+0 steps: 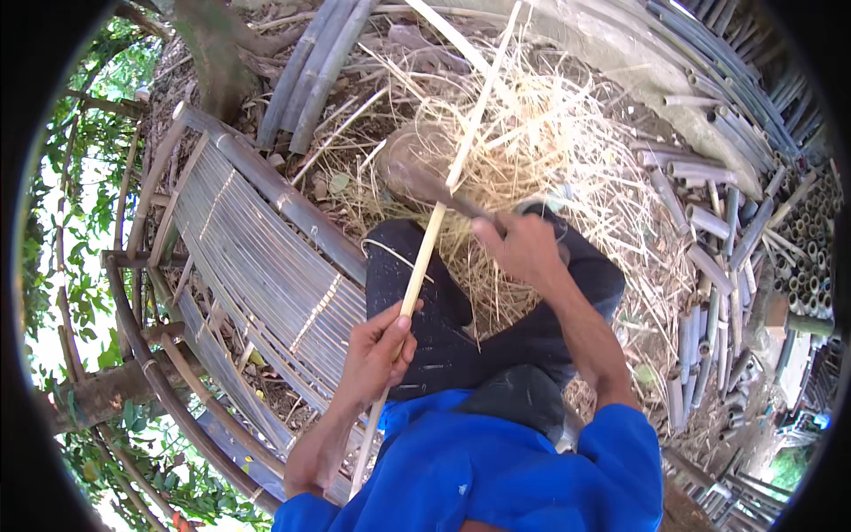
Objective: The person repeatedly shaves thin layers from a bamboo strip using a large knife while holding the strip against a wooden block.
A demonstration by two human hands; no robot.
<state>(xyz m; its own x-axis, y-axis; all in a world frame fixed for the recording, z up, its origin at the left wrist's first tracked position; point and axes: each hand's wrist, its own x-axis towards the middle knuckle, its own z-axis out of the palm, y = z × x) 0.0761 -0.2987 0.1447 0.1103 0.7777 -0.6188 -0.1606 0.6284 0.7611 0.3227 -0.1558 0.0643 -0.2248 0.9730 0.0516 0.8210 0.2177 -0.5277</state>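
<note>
Bamboo bench (pixel 257 257): seen at 9 o'clock, slatted, beside the person's legs.
Left hand (pixel 377 355): fingers clamped on the bamboo strip (pixel 443 199), low on its length.
Bamboo strip: held slanting from 7 o'clock up to 1 o'clock, across the dark trousers (pixel 443 328).
Right hand (pixel 519 248): fingers closed on a knife handle (pixel 461 206); blade laid against the strip.
Shavings pile (pixel 550 142): spread at 12 to 2 o'clock.
Cut bamboo tubes (pixel 709 266): stacked at 3 o'clock.

Soft shaded daylight, overexposed left rim, fisheye-bent edges, sharp centre
</note>
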